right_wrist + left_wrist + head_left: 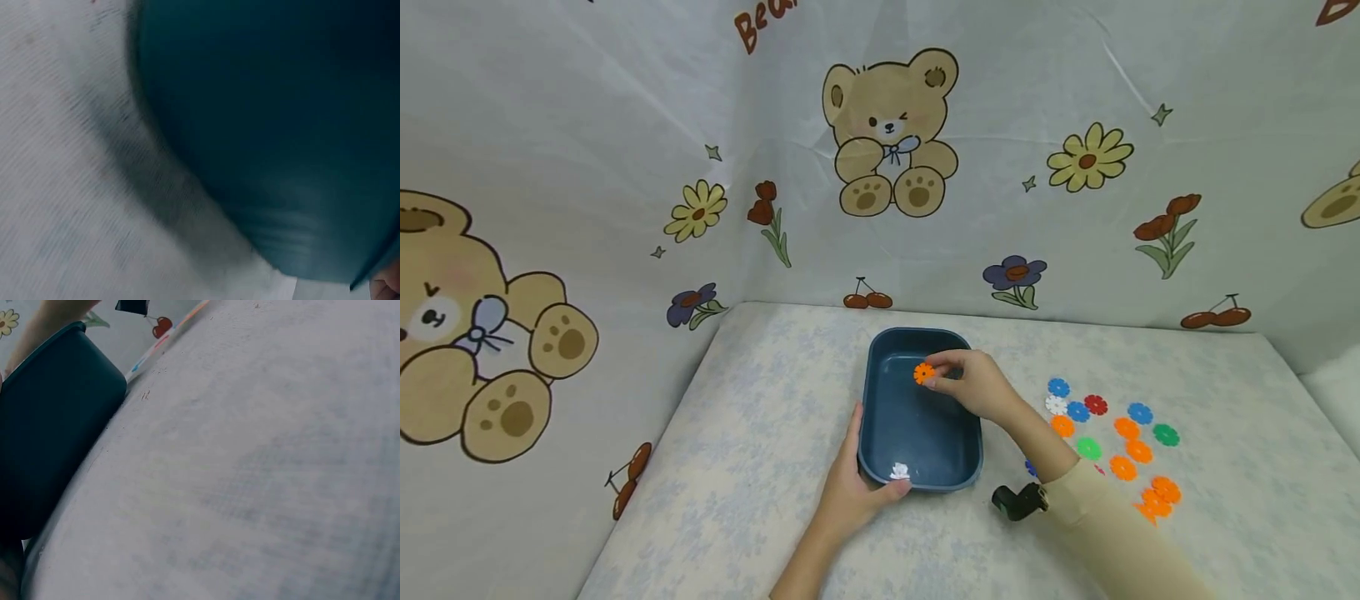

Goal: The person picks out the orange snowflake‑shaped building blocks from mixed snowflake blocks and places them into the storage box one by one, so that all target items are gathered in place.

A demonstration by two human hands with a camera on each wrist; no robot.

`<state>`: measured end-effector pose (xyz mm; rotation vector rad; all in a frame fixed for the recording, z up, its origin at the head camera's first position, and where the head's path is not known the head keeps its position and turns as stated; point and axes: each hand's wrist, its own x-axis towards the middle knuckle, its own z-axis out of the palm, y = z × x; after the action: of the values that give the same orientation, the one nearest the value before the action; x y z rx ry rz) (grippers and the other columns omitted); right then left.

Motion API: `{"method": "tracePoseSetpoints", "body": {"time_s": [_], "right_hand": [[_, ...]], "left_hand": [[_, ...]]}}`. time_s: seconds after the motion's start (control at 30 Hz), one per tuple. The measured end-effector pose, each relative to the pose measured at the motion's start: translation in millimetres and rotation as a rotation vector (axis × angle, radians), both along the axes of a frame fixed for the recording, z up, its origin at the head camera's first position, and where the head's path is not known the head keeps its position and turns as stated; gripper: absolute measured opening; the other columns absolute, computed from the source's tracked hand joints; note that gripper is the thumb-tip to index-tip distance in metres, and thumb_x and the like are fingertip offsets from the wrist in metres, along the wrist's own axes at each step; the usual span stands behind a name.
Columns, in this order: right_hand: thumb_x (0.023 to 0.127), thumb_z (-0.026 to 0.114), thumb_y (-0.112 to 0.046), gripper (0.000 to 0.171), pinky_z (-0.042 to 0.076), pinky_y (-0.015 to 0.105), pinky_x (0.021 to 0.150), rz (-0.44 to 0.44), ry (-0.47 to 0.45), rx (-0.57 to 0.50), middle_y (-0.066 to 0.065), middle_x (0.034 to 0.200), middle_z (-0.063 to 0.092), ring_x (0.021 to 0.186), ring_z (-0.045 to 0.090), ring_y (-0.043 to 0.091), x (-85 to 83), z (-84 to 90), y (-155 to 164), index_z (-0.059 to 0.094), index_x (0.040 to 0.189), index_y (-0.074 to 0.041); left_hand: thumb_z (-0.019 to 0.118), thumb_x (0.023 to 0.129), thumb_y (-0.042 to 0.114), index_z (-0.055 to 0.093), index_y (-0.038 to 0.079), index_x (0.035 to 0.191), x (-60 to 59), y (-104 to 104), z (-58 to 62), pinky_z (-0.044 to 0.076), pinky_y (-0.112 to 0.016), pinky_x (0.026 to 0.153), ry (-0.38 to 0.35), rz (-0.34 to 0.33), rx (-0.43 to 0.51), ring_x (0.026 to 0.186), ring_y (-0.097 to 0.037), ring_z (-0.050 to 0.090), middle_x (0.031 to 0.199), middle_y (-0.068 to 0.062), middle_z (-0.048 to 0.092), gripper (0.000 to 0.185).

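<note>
Left hand [853, 492] grips the near rim of the blue tray [880, 354], steadying it on the table [760, 400]. Right hand [973, 385] pinches an orange flower disc [923, 373] over the tray's far half: drop-in step, and release looks like all that remains. A white disc [899, 472] already lies inside; more coloured discs [1112, 437] wait on the table to the right.

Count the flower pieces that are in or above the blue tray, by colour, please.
Orange flower piece: 1, pinched by the right hand above the tray
White flower piece: 1, inside the tray
Total: 2
</note>
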<state>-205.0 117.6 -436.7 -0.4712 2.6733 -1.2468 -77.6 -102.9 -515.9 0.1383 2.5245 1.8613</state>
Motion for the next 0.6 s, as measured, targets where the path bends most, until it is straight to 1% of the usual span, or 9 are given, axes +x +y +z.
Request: {"method": "tracePoseSetpoints", "body": {"time_s": [0.13, 0.17, 0.27, 0.4, 0.53, 0.6], "right_hand": [[0.089, 0.075, -0.024, 0.033, 0.057, 0.038, 0.085, 0.032, 0.048, 0.094, -0.003, 0.092, 0.073, 0.092, 0.065, 0.015, -4.4, -2.5, -20, 0.072, 0.119, -0.012], [0.089, 0.076, -0.024, 0.033, 0.057, 0.038, 0.085, 0.035, 0.047, 0.106, -0.002, 0.092, 0.073, 0.091, 0.065, 0.015, -5.9, -3.3, -24, 0.072, 0.119, -0.012], [0.089, 0.076, -0.022, 0.032, 0.057, 0.033, 0.077, 0.034, 0.036, 0.136, -0.001, 0.092, 0.073, 0.083, 0.064, 0.013, -10.8, -7.2, -33, 0.072, 0.118, -0.011], [0.089, 0.076, -0.021, 0.030, 0.053, 0.027, 0.066, 0.007, 0.031, 0.166, 0.001, 0.090, 0.073, 0.072, 0.061, 0.011, -17.0, -14.8, -41, 0.073, 0.116, -0.009], [0.089, 0.075, -0.025, 0.031, 0.051, 0.025, 0.061, -0.015, 0.053, 0.231, 0.001, 0.090, 0.074, 0.069, 0.061, 0.009, -21.2, -25.5, -48, 0.073, 0.116, -0.010], [0.090, 0.075, -0.026, 0.030, 0.050, 0.025, 0.059, -0.025, 0.065, 0.267, 0.001, 0.088, 0.074, 0.067, 0.061, 0.009, -22.9, -30.2, -50, 0.074, 0.115, -0.010]], "left_hand": [[0.089, 0.071, 0.032, 0.009, 0.031, 0.161, 0.7, 0, 1.1, 0.025, -0.060, 0.118, -0.012, 0.001, -0.003, 0.153, -0.023, 0.019, 0.165, 0.011, 0.017, 0.120], [0.089, 0.072, 0.033, 0.009, 0.031, 0.161, 0.6, -1, 1.1, 0.025, -0.060, 0.118, -0.016, 0.000, -0.004, 0.153, -0.022, 0.019, 0.165, 0.011, 0.016, 0.120], [0.089, 0.072, 0.033, 0.008, 0.031, 0.161, 0.3, 0, 0.8, 0.026, -0.059, 0.118, -0.018, -0.006, -0.001, 0.153, -0.022, 0.019, 0.165, 0.012, 0.016, 0.119], [0.089, 0.072, 0.033, 0.007, 0.030, 0.161, -0.2, -1, -1.0, 0.026, -0.059, 0.118, -0.008, -0.015, -0.001, 0.153, -0.022, 0.019, 0.165, 0.012, 0.016, 0.121], [0.089, 0.072, 0.034, 0.006, 0.030, 0.161, 0.1, -1, -1.2, 0.026, -0.059, 0.118, -0.002, -0.014, 0.000, 0.153, -0.021, 0.019, 0.165, 0.012, 0.015, 0.121], [0.089, 0.072, 0.034, 0.006, 0.030, 0.161, 0.0, -2, -1.3, 0.025, -0.059, 0.119, -0.002, -0.014, 0.002, 0.153, -0.020, 0.018, 0.165, 0.012, 0.015, 0.122]]}}
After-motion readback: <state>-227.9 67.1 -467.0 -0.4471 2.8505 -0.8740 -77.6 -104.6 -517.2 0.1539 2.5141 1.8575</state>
